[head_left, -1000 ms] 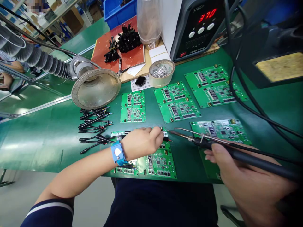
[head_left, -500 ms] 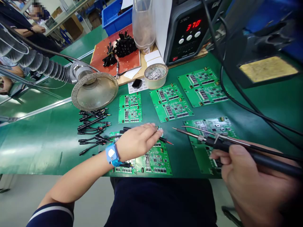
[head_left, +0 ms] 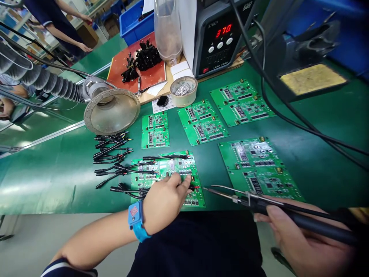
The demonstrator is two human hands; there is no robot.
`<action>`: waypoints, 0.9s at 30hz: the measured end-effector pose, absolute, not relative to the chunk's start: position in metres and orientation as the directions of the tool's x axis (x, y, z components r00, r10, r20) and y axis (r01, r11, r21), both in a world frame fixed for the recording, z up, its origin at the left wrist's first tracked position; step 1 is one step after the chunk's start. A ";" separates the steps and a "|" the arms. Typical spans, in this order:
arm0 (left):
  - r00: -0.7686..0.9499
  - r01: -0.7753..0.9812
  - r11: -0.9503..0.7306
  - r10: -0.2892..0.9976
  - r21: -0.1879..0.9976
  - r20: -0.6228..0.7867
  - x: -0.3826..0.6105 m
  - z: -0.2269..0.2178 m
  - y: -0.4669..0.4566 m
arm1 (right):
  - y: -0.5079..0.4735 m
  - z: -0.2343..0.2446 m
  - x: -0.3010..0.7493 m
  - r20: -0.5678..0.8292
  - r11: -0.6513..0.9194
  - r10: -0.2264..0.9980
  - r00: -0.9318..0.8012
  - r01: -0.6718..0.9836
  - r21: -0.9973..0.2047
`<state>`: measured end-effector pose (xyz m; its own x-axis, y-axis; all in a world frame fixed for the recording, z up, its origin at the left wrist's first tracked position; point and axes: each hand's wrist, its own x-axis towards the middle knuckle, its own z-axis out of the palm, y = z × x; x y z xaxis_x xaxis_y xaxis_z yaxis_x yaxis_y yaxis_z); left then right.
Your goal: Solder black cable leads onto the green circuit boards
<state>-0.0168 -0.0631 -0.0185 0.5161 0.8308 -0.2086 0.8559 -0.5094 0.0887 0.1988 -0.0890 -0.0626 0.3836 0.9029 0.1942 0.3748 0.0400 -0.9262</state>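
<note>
Head view: we note left hand (head_left: 165,202), narrow grip on black cable (head_left: 129,190), resting on green circuit board (head_left: 173,167). Right hand (head_left: 305,240) grips soldering tweezers (head_left: 302,219), tips just beside board's edge, above green tabletop (head_left: 57,181).
</note>
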 end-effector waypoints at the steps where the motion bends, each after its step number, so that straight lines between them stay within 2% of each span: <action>1: 0.507 0.861 -0.502 0.832 0.082 -0.223 -0.016 -0.017 -0.063 | -0.089 -0.063 0.199 0.202 0.062 0.915 0.348 0.376 -0.925; 7: 0.461 0.886 -0.460 0.857 0.062 -0.231 -0.011 -0.017 -0.066 | -0.091 -0.068 0.198 0.233 0.105 0.929 0.288 0.398 -0.912; 20: 0.426 0.905 -0.424 0.898 0.046 -0.112 -0.007 -0.024 -0.072 | -0.086 -0.069 0.199 0.368 0.249 0.920 0.139 0.518 -0.818; 27: 0.434 0.901 -0.431 0.895 0.056 -0.098 -0.007 -0.023 -0.072 | -0.087 -0.066 0.194 0.325 0.163 0.911 0.252 0.505 -0.848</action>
